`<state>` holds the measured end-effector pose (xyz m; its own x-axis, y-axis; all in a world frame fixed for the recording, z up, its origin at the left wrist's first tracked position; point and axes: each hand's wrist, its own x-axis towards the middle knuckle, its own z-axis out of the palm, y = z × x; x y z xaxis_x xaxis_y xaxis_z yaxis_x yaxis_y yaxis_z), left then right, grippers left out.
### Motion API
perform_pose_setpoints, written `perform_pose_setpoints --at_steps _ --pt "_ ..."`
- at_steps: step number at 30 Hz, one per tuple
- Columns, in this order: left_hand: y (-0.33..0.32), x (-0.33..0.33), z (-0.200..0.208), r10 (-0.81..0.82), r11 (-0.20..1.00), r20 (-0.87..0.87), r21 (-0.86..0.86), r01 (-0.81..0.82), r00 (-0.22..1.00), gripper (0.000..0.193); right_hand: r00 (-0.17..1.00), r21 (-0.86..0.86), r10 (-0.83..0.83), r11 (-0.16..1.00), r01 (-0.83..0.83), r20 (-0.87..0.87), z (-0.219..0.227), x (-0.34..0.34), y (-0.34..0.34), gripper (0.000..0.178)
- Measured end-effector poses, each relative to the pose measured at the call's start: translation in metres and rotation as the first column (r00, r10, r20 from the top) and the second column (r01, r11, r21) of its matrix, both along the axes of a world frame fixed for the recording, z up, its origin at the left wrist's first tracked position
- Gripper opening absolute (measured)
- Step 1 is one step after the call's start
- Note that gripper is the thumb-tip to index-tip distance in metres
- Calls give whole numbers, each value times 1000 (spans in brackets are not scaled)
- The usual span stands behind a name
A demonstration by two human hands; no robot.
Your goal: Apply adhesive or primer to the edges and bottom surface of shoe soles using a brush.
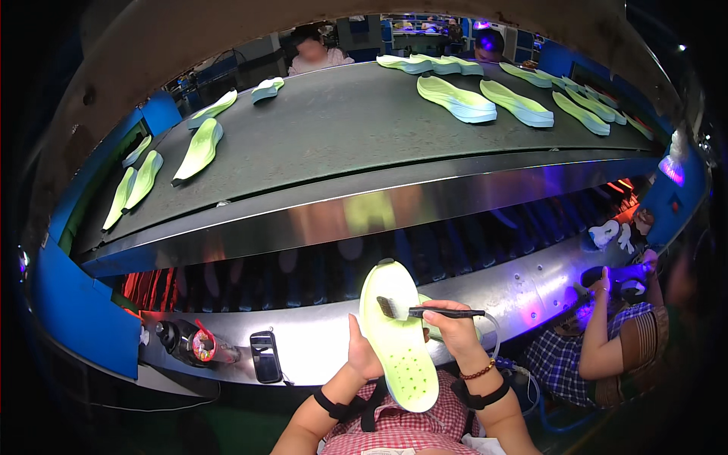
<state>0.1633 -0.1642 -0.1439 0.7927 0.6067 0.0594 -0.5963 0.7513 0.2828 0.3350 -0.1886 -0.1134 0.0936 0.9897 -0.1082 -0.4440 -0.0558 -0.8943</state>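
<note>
A yellow-green shoe sole (407, 364) is held upright in front of me, its inner face towards me and its dotted end lowest. My left hand (365, 352) grips it along its left edge, fingers partly behind it. In my right hand (455, 331) is a black-handled brush (444, 312) with a thin clear tube running from its back end. The brush's dark bristles (388, 307) touch the sole's upper part, where a whitish wet-looking patch shows. Part of another pale green piece (426, 299) shows behind the sole, mostly hidden.
Beyond the metal ledge (303, 326) runs a dark conveyor belt (318, 121) carrying several soles (455, 100). A phone (265, 356) and a black bottle (178, 340) lie on the ledge at left. At right a co-worker's hands (599, 282) hold a dark piece under violet light.
</note>
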Motion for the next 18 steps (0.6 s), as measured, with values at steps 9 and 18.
perform_pose_setpoints --at_steps 9,18 --pt "-2 4 -10 44 999 2 -4 -44 999 88 985 35 -103 994 99 141 1 -7 25 21" --pt "10 14 -25 323 922 -342 -99 -375 882 73 587 434 -232 871 -229 776 12 -34 11 20"
